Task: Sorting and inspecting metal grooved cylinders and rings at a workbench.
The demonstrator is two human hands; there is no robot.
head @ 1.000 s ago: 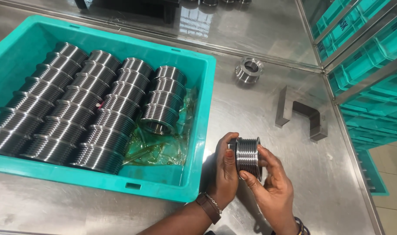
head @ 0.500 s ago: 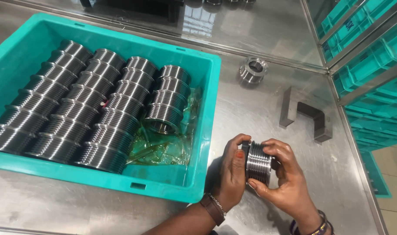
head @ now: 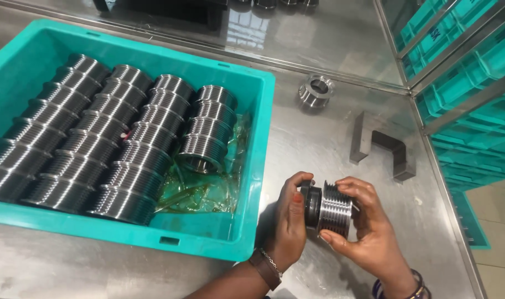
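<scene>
Both hands hold one grooved metal pulley (head: 334, 210) just above the steel table, to the right of a teal crate. My left hand (head: 288, 221) grips its dark end piece from the left. My right hand (head: 368, 230) wraps the ribbed silver body from the right and below. The teal crate (head: 247, 221) holds several rows of the same ribbed pulleys (head: 114, 138) lying on their sides, on a clear oily plastic liner (head: 208, 188).
A single pulley (head: 315, 90) stands alone on the steel table (head: 319, 138) behind my hands. A grey U-shaped metal block (head: 382, 147) lies to the right of it. Stacked teal bins in a rack (head: 468, 83) line the right edge.
The pulley and both hands have shifted a little to the right and nearer. My left hand now holds the dark end piece, with the part turned sideways.
</scene>
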